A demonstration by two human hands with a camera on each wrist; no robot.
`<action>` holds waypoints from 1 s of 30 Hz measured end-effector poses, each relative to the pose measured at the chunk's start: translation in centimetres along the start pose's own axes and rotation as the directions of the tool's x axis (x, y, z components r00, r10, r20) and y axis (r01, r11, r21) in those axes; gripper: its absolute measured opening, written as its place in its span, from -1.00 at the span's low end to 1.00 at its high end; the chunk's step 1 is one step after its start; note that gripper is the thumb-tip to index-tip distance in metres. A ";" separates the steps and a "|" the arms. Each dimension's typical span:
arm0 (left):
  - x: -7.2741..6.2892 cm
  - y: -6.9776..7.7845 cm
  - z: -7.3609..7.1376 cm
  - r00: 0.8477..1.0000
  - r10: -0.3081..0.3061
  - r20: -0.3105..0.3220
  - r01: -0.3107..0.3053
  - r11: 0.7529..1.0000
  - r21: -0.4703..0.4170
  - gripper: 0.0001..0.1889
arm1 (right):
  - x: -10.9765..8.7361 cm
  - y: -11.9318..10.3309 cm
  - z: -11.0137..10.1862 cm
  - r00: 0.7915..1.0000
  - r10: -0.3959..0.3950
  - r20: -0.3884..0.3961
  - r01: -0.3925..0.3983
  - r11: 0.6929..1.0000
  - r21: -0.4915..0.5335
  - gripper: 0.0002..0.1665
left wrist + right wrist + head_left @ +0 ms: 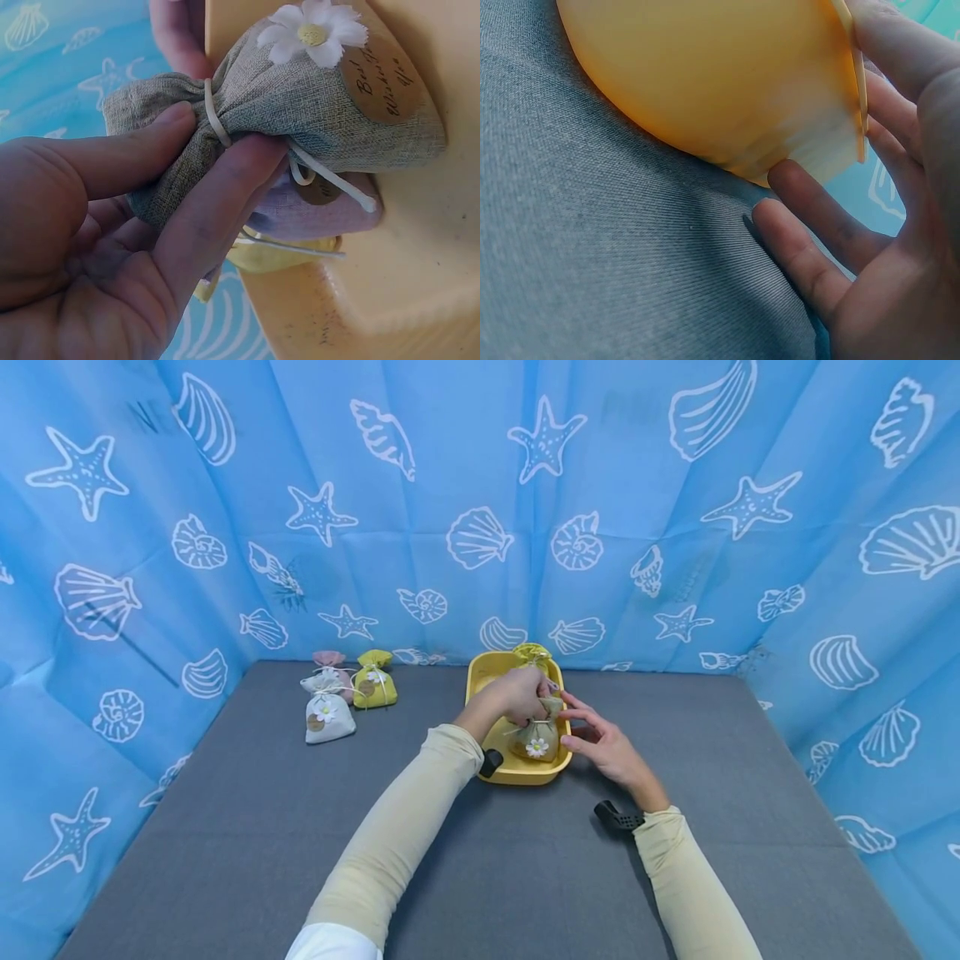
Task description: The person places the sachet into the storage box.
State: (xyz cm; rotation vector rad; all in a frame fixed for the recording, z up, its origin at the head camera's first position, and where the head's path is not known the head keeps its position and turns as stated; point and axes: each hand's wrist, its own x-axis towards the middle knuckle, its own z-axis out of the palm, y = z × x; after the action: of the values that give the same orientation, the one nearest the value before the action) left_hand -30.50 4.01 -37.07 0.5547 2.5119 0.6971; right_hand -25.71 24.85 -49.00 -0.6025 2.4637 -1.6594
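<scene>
My left hand reaches into a yellow plastic tray and pinches the tied neck of a grey-green cloth sachet. The left wrist view shows the thumb and a finger of the left hand on either side of the gathered cloth of the sachet, near its white cord. It carries a white flower and a brown tag with writing. Behind it are a lilac sachet and a yellow sachet. My right hand touches the tray's right side with spread fingers, some at the rim.
Left of the tray on the grey table stand a white sachet, a pink sachet and a yellow sachet, close together. A blue curtain with shell prints hangs behind the table and along its sides.
</scene>
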 end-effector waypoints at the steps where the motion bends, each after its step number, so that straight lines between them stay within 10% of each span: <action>1: -0.1 0.0 0.1 1.000 -0.001 0.002 0.001 1.000 0.002 -0.50 | 0.0 0.0 0.0 1.000 0.002 -0.001 -0.002 1.000 0.006 -0.52; 14: -1.2 -0.1 -0.2 0.997 0.021 -0.080 -0.017 0.999 0.049 -0.87 | 0.0 -0.1 0.1 1.000 0.019 -0.006 -0.019 1.000 0.002 -0.53; 21: -3.1 -0.7 -1.2 0.988 0.047 -0.145 -0.047 0.999 0.001 -0.69 | 0.0 -0.1 0.1 1.000 0.021 -0.002 -0.021 1.000 0.009 -0.53; 30: -6.0 -3.2 -2.0 0.927 0.082 -0.367 -0.119 0.990 -0.081 -0.78 | 0.0 -0.1 0.1 1.000 0.012 -0.010 -0.012 1.000 0.002 -0.53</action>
State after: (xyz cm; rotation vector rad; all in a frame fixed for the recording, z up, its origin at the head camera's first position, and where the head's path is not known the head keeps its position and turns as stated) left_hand -27.52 -2.22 -35.34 0.5641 2.7788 1.0453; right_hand -25.68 24.68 -48.93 -0.5795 2.4677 -1.6639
